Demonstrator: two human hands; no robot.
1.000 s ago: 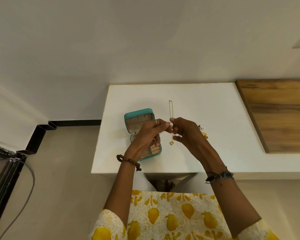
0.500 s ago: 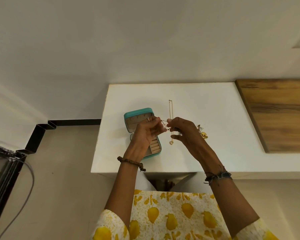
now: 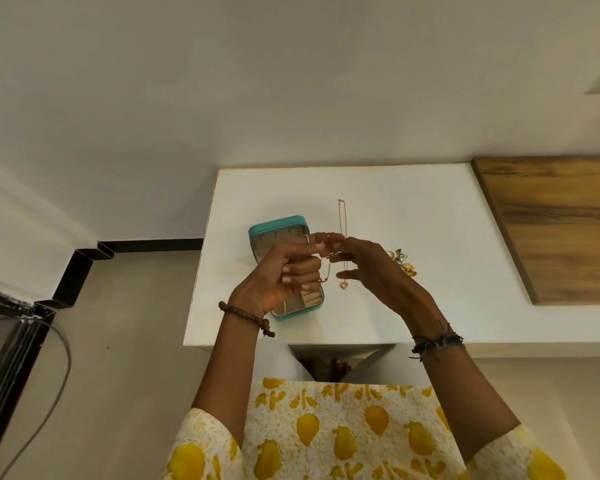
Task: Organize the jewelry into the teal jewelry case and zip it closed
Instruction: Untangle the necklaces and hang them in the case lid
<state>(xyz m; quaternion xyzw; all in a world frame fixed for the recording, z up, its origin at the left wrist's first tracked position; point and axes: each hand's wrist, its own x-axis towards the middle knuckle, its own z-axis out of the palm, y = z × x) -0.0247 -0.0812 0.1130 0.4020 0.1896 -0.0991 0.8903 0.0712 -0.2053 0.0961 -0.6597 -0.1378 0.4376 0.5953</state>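
Observation:
The teal jewelry case (image 3: 278,226) lies open on the white table (image 3: 430,244), its beige compartments facing up. My left hand (image 3: 284,271) hovers over the case and pinches a thin gold bracelet chain (image 3: 326,270), whose loose end dangles below the fingers. My right hand (image 3: 368,265) pinches the other end of that chain just right of the case. A gold necklace with a heart pendant (image 3: 343,285) lies stretched out on the table behind the hands. Gold and silver earrings (image 3: 404,261) sit in a small heap to the right.
A wooden board (image 3: 555,223) covers the table's right part. The table's left edge drops to the floor, where a black frame and a cable (image 3: 49,368) stand at the far left. A white wall rises behind the table.
Both hands have lifted slightly and shifted toward the case's lid. The bracelet chain now hangs more visibly from my left fingers.

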